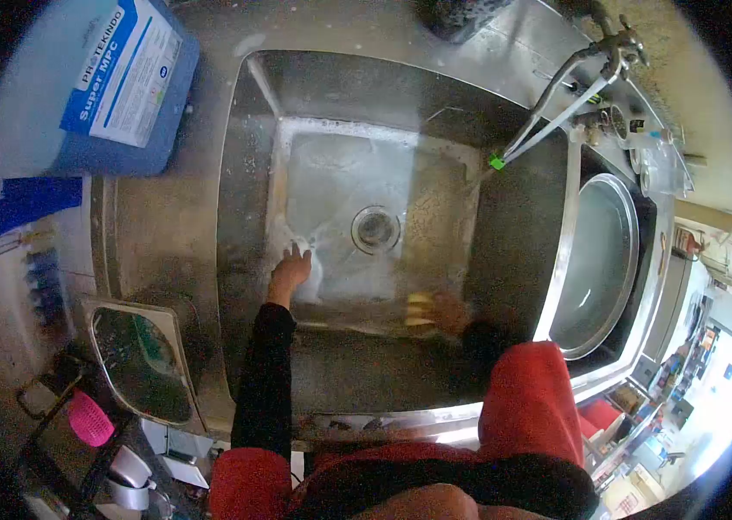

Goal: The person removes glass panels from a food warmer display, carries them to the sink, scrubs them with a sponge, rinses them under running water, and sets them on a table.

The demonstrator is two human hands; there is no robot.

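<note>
A deep steel sink [518,234] with a round drain [375,230] in its floor lies under both of my hands. My left hand [291,273] reaches to the left part of the sink floor, its fingers apart. Beside it is a whitish patch [315,273]; I cannot tell whether it is foam or splashing water. Low on the right, close to the near wall, my right hand [448,314] is closed on a yellow sponge [419,309], blurred by motion.
Water runs from a faucet with a green-tipped hose [497,162] at the right corner. A large round pot [598,264] with liquid sits in the right basin. On the left are a blue jerrycan [132,87] and a rectangular steel container [142,364] holding dark liquid.
</note>
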